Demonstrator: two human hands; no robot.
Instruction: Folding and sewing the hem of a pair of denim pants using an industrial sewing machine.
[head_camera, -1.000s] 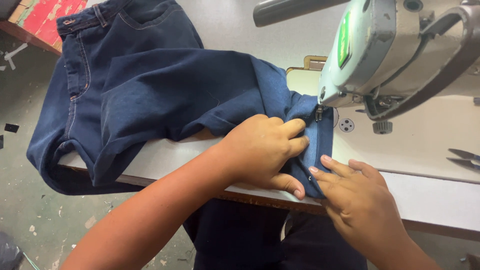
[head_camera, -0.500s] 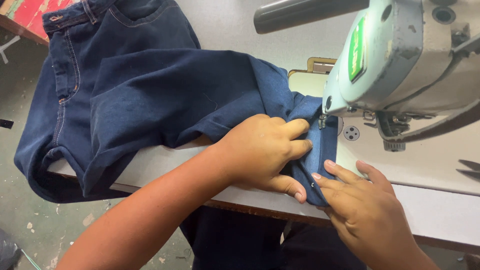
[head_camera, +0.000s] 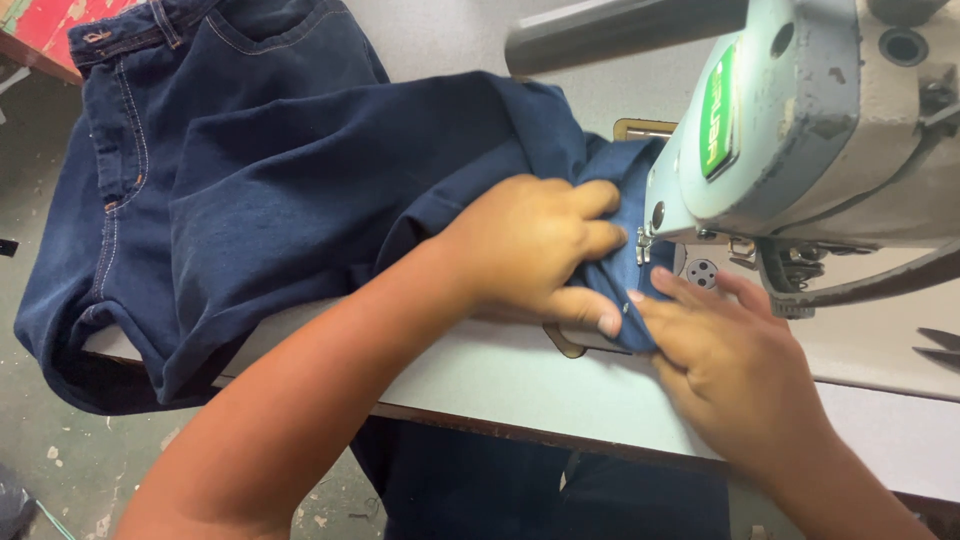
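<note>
Pressing down on a folded edge of the dark blue jeans (head_camera: 300, 190), the left hand (head_camera: 535, 245) lies flat with its fingers (head_camera: 590, 235) close together, just beside the needle of the grey sewing machine (head_camera: 830, 130). The right hand (head_camera: 730, 365) rests flat too, fingers slightly spread, touching the same edge. One pair of jeans drapes over the pale table (head_camera: 520, 375); two hands work it.

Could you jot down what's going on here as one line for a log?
left hand: flat on dark blue jeans | right hand: fingers on hem edge | fabric under sewing machine | table
</note>
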